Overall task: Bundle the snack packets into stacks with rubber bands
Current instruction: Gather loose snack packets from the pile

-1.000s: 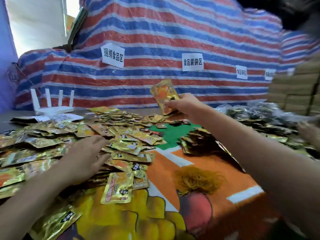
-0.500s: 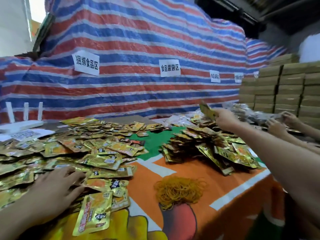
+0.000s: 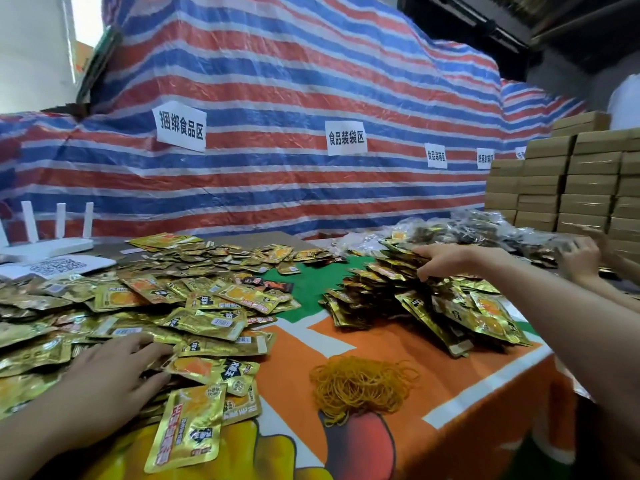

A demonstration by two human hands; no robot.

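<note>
1. Snack packets (image 3: 194, 306): loose gold foil sachets lie in an overlapping drift across the left half of the tablecloth (image 3: 398, 344). A second heap (image 3: 408, 299) sits to the right, apart from the first. It seems to be made of small stacks, but we cannot make out any bands on them.
2. We judge each sachet to be light, flat and pliant, with a slick foil skin, so a stack would tend to slide and fan out. We would square the edges first, then pinch the stack across its middle, thumb above and fingers below, where a band would also sit best.
3. The rubber bands (image 3: 360, 386) form a thin yellow tangle on the cloth, between the two heaps and nearer to us, touching neither. We expect them to be stretchy and to lift in clumps.
4. Our left hand (image 3: 114, 372) lies palm down on the loose packets, fingers straight, gripping nothing.
5. Our right hand (image 3: 446, 259) reaches to the top of the second heap, fingers curled down onto it. We cannot tell whether it pinches anything.
6. The packets lie straight on the cloth, in no container we can see. The cardboard boxes (image 3: 581, 181) stacked at far right are closed, so their contents are hidden.
7. Behind the second heap lie darker packets (image 3: 485, 230), with another person's hand (image 3: 583, 259) at them. A striped tarpaulin (image 3: 277, 188) with paper labels (image 3: 180, 126) hangs behind, and a white router (image 3: 52, 245) stands at left.
</note>
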